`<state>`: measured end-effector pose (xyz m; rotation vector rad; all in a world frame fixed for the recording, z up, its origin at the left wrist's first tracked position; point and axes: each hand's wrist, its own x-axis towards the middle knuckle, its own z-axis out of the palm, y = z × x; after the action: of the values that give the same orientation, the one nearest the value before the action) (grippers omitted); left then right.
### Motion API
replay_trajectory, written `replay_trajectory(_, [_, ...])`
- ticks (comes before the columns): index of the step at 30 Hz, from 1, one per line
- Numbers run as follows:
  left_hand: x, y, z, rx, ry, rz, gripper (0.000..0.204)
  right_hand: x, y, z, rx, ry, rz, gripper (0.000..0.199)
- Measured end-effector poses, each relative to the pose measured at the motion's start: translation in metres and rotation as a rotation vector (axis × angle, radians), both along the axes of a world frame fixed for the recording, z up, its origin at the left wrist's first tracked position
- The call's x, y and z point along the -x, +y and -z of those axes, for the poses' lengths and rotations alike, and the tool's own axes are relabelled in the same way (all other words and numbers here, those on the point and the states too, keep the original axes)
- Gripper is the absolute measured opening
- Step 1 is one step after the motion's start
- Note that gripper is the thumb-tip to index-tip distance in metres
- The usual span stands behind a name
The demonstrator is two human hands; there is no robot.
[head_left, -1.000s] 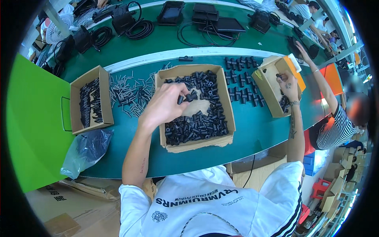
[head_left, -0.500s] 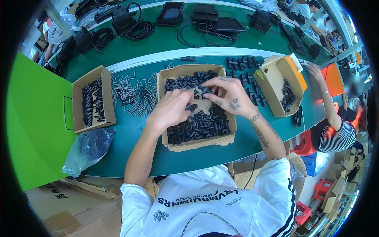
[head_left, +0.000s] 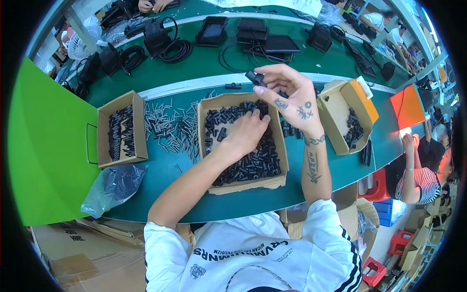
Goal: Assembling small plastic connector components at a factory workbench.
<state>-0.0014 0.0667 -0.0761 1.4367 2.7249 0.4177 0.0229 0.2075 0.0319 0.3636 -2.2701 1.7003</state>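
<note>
Cardboard box (head_left: 209, 108) of black parts, left hand (head_left: 247, 134) buried, grip unclear, right hand (head_left: 292, 95) pinching black part (head_left: 256, 78)

Three open brown cardboard boxes stand on the green table: a middle box (head_left: 279, 146) of black parts, a left box (head_left: 138, 126), and a right box (head_left: 335, 109) with an orange flap. A clear plastic bag (head_left: 114, 187) lies below the left box.

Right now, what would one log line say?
left hand: in middle box of black parts | right hand: raised, pinching black part
</note>
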Motion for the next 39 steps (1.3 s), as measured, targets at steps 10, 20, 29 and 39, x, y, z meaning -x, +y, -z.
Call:
replay_trajectory(10, [-0.002, -0.017, 0.006, -0.048, -0.075, -0.001, 0.050, -0.003, 0.003, -0.004, -0.100, 0.129, -0.039, 0.031])
replay_trajectory(20, [0.005, -0.022, 0.005, -0.136, -0.142, -0.020, 0.023, 0.000, 0.012, -0.004, -0.142, 0.198, 0.007, 0.028])
replay_trajectory(29, [0.016, -0.039, -0.027, -0.426, -0.702, -0.128, 0.017, 0.002, 0.015, -0.005, -0.173, 0.176, -0.020, 0.029])
replay_trajectory(39, [0.030, -0.075, -0.044, -1.165, -1.520, -0.094, 0.018, -0.003, 0.017, -0.006, -0.319, 0.065, -0.116, 0.029])
